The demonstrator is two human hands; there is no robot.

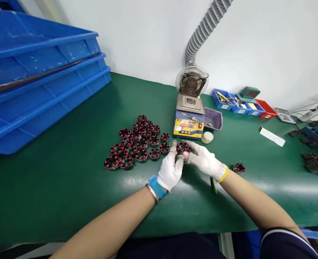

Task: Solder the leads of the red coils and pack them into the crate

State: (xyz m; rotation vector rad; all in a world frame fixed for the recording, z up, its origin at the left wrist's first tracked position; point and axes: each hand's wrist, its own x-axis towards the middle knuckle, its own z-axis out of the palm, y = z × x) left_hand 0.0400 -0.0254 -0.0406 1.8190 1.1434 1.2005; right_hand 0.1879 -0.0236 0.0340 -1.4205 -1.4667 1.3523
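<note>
A black ring-shaped motor stator (182, 147) with pink-red marks round its rim is held up between both gloved hands, just in front of the yellow and blue solder pot (188, 124). My left hand (171, 169), in a white glove with a blue strap at the wrist, closes on its left side. On its right side, the fingers of my right hand (204, 160) grip it too; that glove has a yellow cuff. Left of my hands, several similar stators (142, 155) stand in rough rows on the green table. Another stator (239, 168) stands alone, right of my right wrist.
Stacked blue crates (45, 79) fill the left side. Behind the solder pot is a fan (191, 85) under a grey duct hose (206, 27). A purple tray (213, 118), a round pale pad (207, 137) and small bins (223, 99) lie right. A green-handled tool (213, 185) lies below my right hand.
</note>
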